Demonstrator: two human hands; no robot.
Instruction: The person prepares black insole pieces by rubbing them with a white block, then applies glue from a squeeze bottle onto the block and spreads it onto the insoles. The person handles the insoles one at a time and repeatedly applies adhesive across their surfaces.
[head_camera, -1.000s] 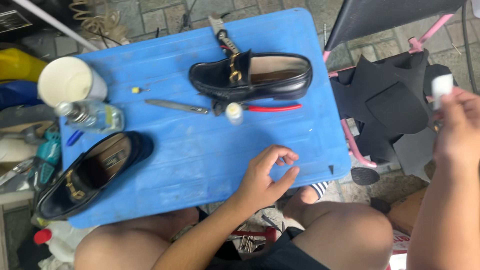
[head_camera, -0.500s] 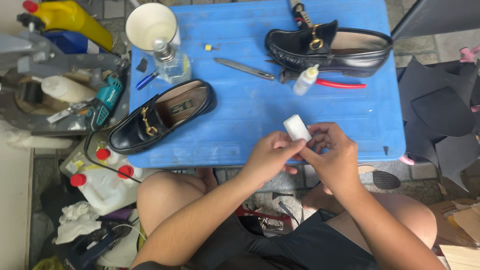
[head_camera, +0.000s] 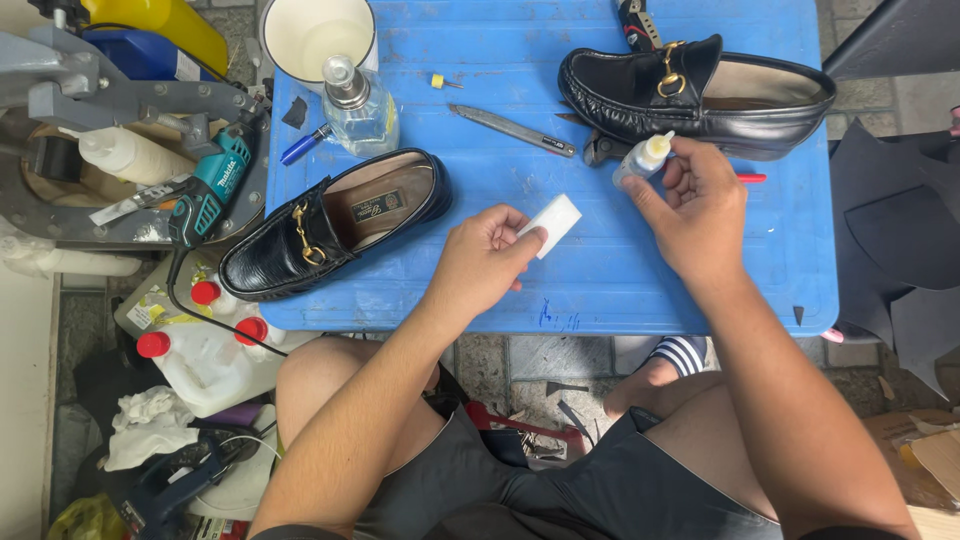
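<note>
down over the blue plastic surface (head_camera: 480, 110), both hands are busy. the left hand (head_camera: 480, 265) has its grip pinched shut on a small white block (head_camera: 553, 222), thumb and fingers clamped on its lower end so the block sticks up and to the right, just above the surface near its front middle. the right hand (head_camera: 700, 215) has its grip closed around a small glue bottle (head_camera: 643, 161) with a pale cap, held tilted just in front of the far black loafer (head_camera: 700, 95). that loafer lies on its side at the back right of the surface, gold bit on the vamp, with a red-handled tool (head_camera: 745, 178) poking out beneath it. a second black loafer (head_camera: 320, 225) sits at the front left, toe hanging over the edge. between the two shoes lies a slim metal knife (head_camera: 512, 130). at the back left stand a clear glass bottle (head_camera: 358, 105) and a cream cup (head_camera: 318, 30), with a blue pen (head_camera: 303, 145) beside them. off the surface to the left are a teal power tool (head_camera: 215, 180) and white jugs with red caps (head_camera: 205, 345).
</note>
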